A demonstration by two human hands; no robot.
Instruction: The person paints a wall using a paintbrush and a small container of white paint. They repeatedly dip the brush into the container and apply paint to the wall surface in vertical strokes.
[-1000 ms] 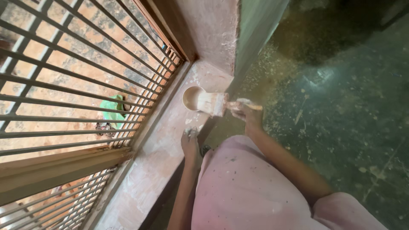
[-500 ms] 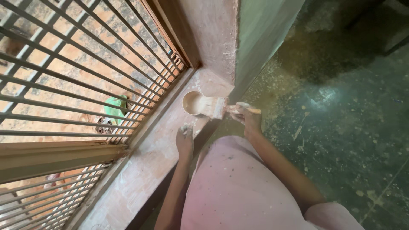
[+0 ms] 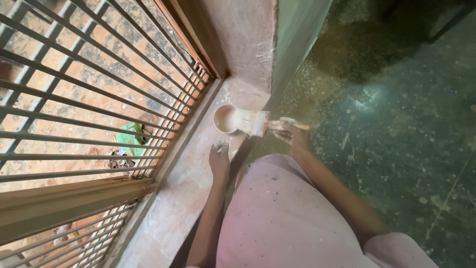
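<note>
Paintbrush [image 3: 253, 122]: is lying nearly level over the pink window sill [image 3: 186, 191], its paint-loaded bristles reaching the rim of the small round bowl [image 3: 225, 119].
Long axis: is running from the bowl on the left out to the handle on the right.
Right hand [image 3: 290, 133]: is closing its fingers around the handle, just right of the bristles.
Left hand [image 3: 219, 160]: is resting on the sill near the bowl, fingers curled; whether it is holding anything cannot be told.
Nearer hand: the right is holding the brush; the left is sitting just below the bowl.
Backdrop: barred window grille [image 3: 89, 99], speckled dark floor [image 3: 396, 129].
</note>
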